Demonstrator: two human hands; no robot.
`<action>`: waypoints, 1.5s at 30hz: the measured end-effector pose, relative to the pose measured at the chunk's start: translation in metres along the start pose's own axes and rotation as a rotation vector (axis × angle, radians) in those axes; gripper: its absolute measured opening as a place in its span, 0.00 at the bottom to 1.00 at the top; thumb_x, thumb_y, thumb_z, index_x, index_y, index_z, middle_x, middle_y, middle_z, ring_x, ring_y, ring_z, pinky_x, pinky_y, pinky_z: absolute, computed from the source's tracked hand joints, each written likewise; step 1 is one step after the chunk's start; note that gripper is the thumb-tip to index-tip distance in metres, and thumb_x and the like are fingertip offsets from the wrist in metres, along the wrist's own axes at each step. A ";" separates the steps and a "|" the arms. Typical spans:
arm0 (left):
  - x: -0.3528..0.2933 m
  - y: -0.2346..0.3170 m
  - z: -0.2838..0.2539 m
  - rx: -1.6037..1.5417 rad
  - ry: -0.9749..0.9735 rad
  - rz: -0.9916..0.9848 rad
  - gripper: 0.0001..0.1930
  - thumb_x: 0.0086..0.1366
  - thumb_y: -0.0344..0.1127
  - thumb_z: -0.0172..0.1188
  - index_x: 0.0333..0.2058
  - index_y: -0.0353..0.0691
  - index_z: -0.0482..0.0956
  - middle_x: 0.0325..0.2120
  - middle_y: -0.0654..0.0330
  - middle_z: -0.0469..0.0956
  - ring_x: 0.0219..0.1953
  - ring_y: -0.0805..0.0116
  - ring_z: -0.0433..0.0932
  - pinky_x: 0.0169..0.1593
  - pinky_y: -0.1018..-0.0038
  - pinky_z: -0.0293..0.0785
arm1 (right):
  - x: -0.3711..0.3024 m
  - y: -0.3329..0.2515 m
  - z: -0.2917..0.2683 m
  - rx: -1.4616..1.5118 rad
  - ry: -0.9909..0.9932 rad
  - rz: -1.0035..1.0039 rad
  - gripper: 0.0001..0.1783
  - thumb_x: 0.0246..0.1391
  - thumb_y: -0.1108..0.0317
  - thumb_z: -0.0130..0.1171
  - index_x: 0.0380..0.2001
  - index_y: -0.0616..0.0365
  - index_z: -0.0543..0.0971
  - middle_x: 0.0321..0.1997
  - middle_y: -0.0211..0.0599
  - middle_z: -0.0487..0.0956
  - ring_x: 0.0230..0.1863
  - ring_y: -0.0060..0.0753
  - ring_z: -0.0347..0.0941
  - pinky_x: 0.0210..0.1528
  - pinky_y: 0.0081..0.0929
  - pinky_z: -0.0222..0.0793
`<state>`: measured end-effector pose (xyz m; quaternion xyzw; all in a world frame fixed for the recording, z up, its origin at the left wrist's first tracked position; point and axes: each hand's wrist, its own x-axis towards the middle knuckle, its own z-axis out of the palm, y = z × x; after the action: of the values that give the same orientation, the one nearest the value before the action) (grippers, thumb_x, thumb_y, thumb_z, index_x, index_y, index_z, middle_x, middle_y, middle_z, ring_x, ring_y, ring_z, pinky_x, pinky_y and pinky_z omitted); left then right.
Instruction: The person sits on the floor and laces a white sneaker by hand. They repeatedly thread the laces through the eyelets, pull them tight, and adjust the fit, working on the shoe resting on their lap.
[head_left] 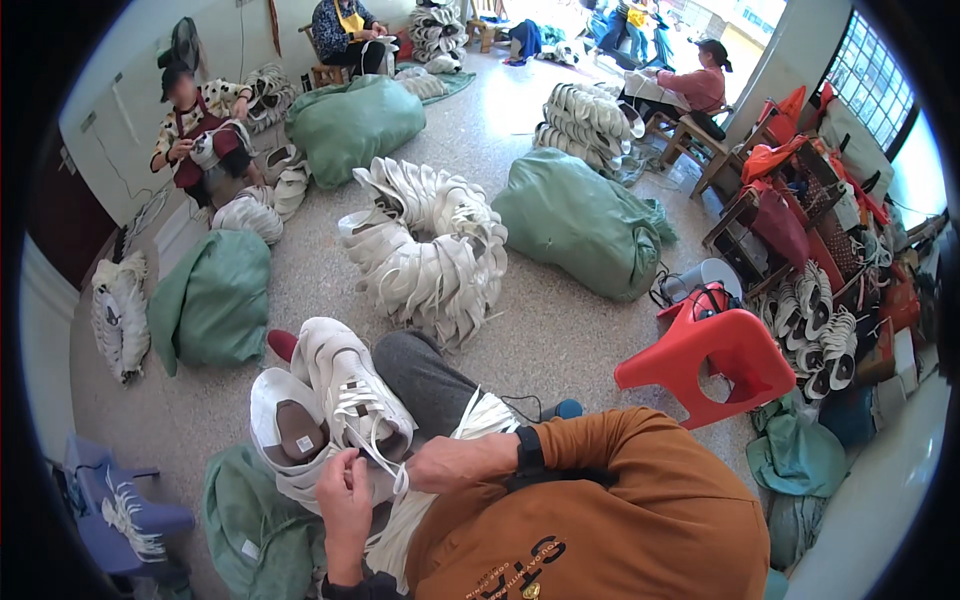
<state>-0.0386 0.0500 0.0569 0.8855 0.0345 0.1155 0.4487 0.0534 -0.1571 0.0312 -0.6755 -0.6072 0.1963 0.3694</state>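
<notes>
A white sneaker upper (pixel 345 365) lies toe away from me over my lap, its white shoelace (pixel 372 432) threaded through the eyelets and looping loose at the near end. Beside it on the left is a second white shoe upper (pixel 285 420) with a brown inner part showing. My left hand (pixel 346 505) pinches at the lace by the near end of the sneaker. Curled from the right, my right hand (pixel 445 465) is closed at the lace loop, its fingertips partly hidden. A bundle of white laces (pixel 405 525) hangs over my lap below the right wrist.
A ring of white shoe uppers (pixel 440 265) lies on the floor ahead. Green sacks (pixel 585 220) stand around. To the right is a red plastic stool (pixel 710 355); at left, a purple stool (pixel 130 520) carries laces. Other people (pixel 205 135) sit working further off.
</notes>
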 end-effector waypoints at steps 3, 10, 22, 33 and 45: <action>0.008 -0.010 0.021 -0.240 0.005 -0.236 0.13 0.70 0.32 0.58 0.49 0.31 0.74 0.33 0.56 0.81 0.18 0.75 0.73 0.22 0.76 0.70 | -0.002 -0.001 0.005 0.000 0.077 0.026 0.09 0.58 0.68 0.54 0.30 0.64 0.73 0.26 0.54 0.77 0.31 0.61 0.75 0.32 0.51 0.71; 0.013 -0.011 0.052 -0.904 0.053 -0.441 0.14 0.72 0.32 0.56 0.51 0.34 0.69 0.42 0.55 0.80 0.16 0.79 0.70 0.20 0.81 0.74 | -0.005 -0.002 0.006 0.112 0.011 -0.020 0.12 0.57 0.66 0.56 0.24 0.63 0.72 0.26 0.53 0.76 0.31 0.61 0.74 0.31 0.49 0.68; -0.027 0.034 0.034 -0.445 0.004 -0.120 0.07 0.68 0.26 0.58 0.44 0.38 0.78 0.34 0.63 0.83 0.23 0.80 0.73 0.25 0.79 0.69 | 0.013 0.009 -0.033 0.193 0.401 0.331 0.09 0.67 0.70 0.53 0.41 0.64 0.79 0.35 0.40 0.80 0.35 0.35 0.77 0.40 0.31 0.73; -0.020 0.014 0.017 -0.196 0.081 -0.018 0.13 0.65 0.27 0.62 0.48 0.36 0.79 0.38 0.56 0.82 0.28 0.72 0.80 0.33 0.77 0.76 | 0.018 0.019 -0.034 1.239 0.385 0.724 0.12 0.67 0.65 0.58 0.44 0.63 0.79 0.24 0.26 0.77 0.20 0.14 0.66 0.22 0.14 0.61; 0.026 -0.004 0.070 0.196 0.055 -0.135 0.17 0.63 0.32 0.60 0.50 0.34 0.74 0.24 0.48 0.80 0.27 0.44 0.81 0.30 0.55 0.76 | -0.017 -0.013 -0.119 0.878 -0.123 0.551 0.14 0.67 0.61 0.58 0.42 0.63 0.82 0.25 0.17 0.72 0.27 0.09 0.63 0.28 0.13 0.57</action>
<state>0.0028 0.0014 0.0180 0.9174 0.1175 0.1052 0.3654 0.1263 -0.2049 0.1152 -0.5788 -0.2879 0.5619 0.5162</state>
